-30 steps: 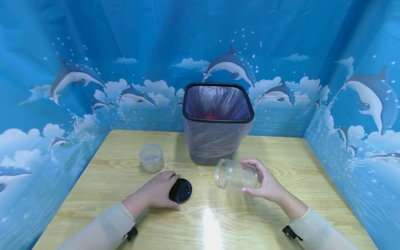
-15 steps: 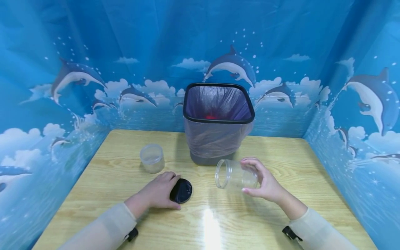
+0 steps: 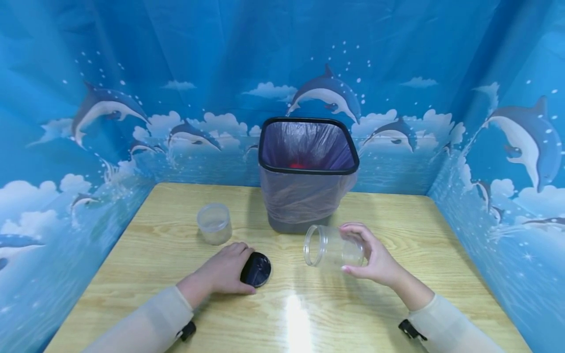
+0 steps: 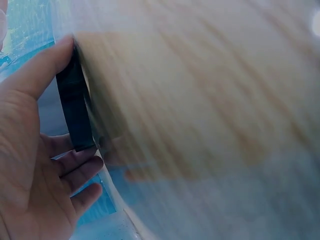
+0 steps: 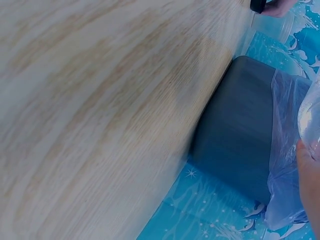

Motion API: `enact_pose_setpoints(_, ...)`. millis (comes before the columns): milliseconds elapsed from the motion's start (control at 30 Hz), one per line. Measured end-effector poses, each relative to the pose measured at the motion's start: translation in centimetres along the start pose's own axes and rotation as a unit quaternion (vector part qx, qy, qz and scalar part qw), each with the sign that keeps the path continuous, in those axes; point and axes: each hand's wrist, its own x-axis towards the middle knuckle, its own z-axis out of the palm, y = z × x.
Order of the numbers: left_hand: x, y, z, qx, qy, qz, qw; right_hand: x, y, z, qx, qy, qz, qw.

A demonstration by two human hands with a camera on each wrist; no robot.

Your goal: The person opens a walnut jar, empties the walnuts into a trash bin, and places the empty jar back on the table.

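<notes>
A round black lid [image 3: 256,269] lies flat at the table, left of the middle. My left hand [image 3: 227,269] grips it by its left side, thumb at the near edge and fingers at the far one. In the left wrist view the left hand [image 4: 35,145] has the lid's dark rim [image 4: 75,105] between thumb and fingers. My right hand [image 3: 375,257] holds a clear jar [image 3: 333,246] on its side, its open mouth facing left toward the lid. Only a strip of the jar [image 5: 311,115] and part of the right hand [image 5: 309,185] show in the right wrist view.
Behind the hands stands a bin [image 3: 300,196] with a black rim and purple liner; something red [image 3: 297,165] is inside. A translucent cup [image 3: 215,224] stands upright beyond my left hand. Dolphin-print curtains [image 3: 220,73] enclose the wooden table [image 3: 282,318] at the back and sides.
</notes>
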Motion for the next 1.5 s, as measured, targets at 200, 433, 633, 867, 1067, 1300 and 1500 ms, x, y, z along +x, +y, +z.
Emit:
enact_pose_setpoints(200, 0.1, 0.0, -0.2, -0.007, 0.008, -0.007, 0.9999, 0.0, -0.1, -0.1, -0.003, 0.001, 0.005, 1.0000)
enact_pose_setpoints(433, 0.1, -0.3, -0.3, -0.007, 0.037, 0.006, 0.9993, 0.0, -0.3, -0.2, -0.005, 0.002, 0.016, 0.9999)
enact_pose_setpoints(633, 0.1, -0.4, -0.5, -0.026, 0.051, 0.007, 0.9983, 0.1, -0.4, -0.1, -0.004, 0.003, 0.011, 0.9999)
enact_pose_setpoints(867, 0.2, -0.3, -1.0, -0.080, 0.069, 0.012, 0.9944, 0.0, -0.2, -0.1, -0.006, 0.001, 0.012, 0.9999)
enact_pose_setpoints(1067, 0.5, -0.6, -0.9, -0.095, 0.077, 0.024, 0.9923, 0.1, -0.3, -0.1, -0.004, 0.001, 0.007, 1.0000)
enact_pose_setpoints(1300, 0.6, -0.3, -1.4, -0.124, 0.070, 0.016, 0.9897, 0.1, -0.2, 0.1, -0.009, -0.003, 0.014, 0.9998)
enact_pose_setpoints(1500, 0.7, 0.1, -1.9, -0.135, 0.069, 0.011, 0.9883, 0.1, -0.2, 0.3, -0.008, -0.004, 0.019, 0.9998)
